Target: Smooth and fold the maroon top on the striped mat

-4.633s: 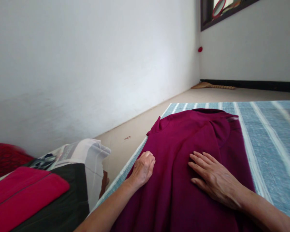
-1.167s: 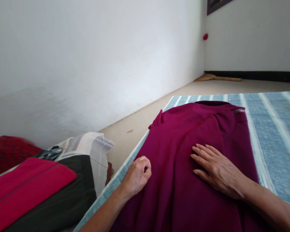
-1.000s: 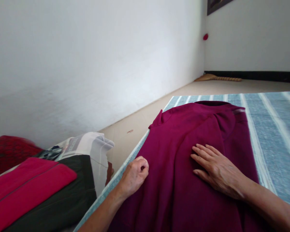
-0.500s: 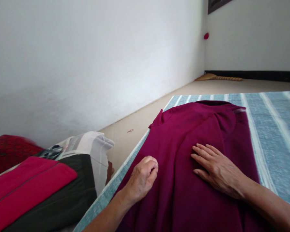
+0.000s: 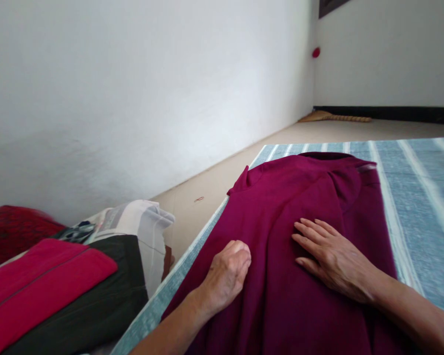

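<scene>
A blue-and-white striped woven mat (image 5: 422, 222) lies on the beige floor (image 5: 222, 185) along a white wall (image 5: 133, 98). A magenta collared shirt (image 5: 303, 207) lies spread across it. The right hand (image 5: 335, 261) rests open and flat on the cloth, fingers spread. The left hand (image 5: 225, 278) sits curled, knuckles up, near the mat's left edge; whether it pinches cloth cannot be told.

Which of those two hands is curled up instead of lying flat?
The left hand is curled into a loose fist on the maroon collared shirt, while the right hand lies flat with its fingers spread.
</scene>
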